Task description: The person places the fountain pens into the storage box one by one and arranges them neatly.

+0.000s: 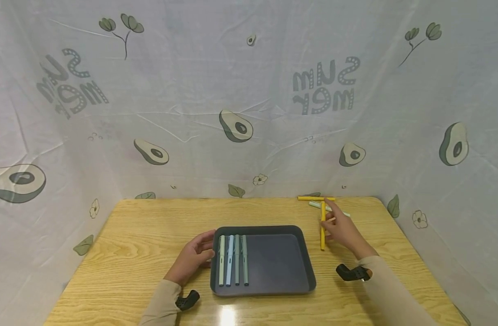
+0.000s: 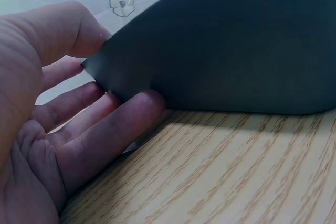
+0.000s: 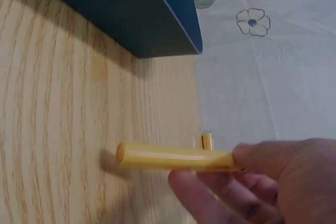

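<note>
1. While the left hand (image 1: 192, 256) touches the left side of the grey tray (image 1: 277, 267), its thumb meets the rim and its fingers lie apart, relaxed, with tips against the outer wall.

2. To the right of the tray, the right hand (image 1: 343, 231) pinches a yellow pen (image 1: 323, 237), thumb and fingertips clamped on it; the index finger reaches up near the pen's far end. In the right wrist view, the near end juts free above the table (image 1: 159, 217), casting a shadow.

3. Beyond that hand, a second yellow pen (image 1: 307, 198) lies crosswise at the table's far edge. Just nearer lies a pale pen (image 1: 315, 204), partly hidden by the held pen and the hand.

4. Inside the tray, along its left side, four pens lie side by side, lengthwise to the viewer: pale green pen (image 1: 221, 265), light blue pen (image 1: 229, 262), then two grey-green pens (image 1: 245, 265). Their clips face left.

5. Both arms wear beige sleeves (image 1: 395, 290) and black wrist mounts (image 1: 187, 300).

6. Behind the wooden table hangs a pale cloth (image 1: 191, 68) printed with avocados, flowers, leaves and mirrored lettering.
</note>
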`<action>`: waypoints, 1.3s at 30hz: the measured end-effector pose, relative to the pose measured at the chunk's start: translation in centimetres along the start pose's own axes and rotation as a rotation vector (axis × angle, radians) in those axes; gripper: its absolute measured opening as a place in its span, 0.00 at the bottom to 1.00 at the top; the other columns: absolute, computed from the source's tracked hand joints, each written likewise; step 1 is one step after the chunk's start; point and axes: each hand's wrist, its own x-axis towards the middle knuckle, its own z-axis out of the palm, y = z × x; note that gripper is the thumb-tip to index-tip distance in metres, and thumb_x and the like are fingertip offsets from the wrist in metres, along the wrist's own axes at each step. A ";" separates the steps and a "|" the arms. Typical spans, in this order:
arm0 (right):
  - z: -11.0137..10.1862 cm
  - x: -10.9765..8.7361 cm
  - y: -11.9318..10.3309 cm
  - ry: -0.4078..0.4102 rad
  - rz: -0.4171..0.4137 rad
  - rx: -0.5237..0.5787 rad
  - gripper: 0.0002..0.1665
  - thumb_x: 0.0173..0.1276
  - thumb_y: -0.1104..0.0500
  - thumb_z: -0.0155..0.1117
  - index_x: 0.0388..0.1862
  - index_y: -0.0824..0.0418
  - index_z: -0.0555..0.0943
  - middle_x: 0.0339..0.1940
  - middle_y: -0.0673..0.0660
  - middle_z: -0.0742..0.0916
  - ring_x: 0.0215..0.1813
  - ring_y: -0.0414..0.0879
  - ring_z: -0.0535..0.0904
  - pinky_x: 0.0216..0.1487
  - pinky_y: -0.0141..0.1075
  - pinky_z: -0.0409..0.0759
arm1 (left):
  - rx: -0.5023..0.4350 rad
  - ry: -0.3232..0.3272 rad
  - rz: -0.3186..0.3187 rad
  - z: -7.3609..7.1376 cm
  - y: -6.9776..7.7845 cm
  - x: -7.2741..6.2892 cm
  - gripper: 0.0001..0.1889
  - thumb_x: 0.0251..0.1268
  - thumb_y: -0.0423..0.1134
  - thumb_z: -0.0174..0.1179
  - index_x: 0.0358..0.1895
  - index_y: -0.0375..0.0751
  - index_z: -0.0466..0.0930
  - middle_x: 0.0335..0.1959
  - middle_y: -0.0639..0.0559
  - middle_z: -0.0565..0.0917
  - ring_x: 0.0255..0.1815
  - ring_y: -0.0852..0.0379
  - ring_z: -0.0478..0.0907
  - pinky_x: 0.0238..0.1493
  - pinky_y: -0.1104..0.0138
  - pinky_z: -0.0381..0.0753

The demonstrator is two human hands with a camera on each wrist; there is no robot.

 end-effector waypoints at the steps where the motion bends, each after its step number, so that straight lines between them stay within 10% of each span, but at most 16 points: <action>1: 0.0 -0.1 0.1 0.000 -0.008 -0.002 0.48 0.76 0.67 0.59 0.86 0.59 0.46 0.56 0.70 0.75 0.48 0.58 0.83 0.34 0.43 0.89 | -0.001 -0.001 -0.001 0.0 0.0 0.0 0.33 0.70 0.28 0.62 0.77 0.43 0.66 0.69 0.35 0.76 0.64 0.42 0.78 0.45 0.54 0.87; 39: 0.0 -2.6 -2.1 0.049 -0.019 0.196 0.44 0.75 0.72 0.59 0.85 0.56 0.55 0.53 0.68 0.76 0.42 0.53 0.83 0.33 0.49 0.88 | -0.007 -0.011 0.009 0.1 0.0 0.1 0.33 0.70 0.30 0.62 0.78 0.41 0.64 0.71 0.34 0.74 0.64 0.45 0.79 0.46 0.55 0.88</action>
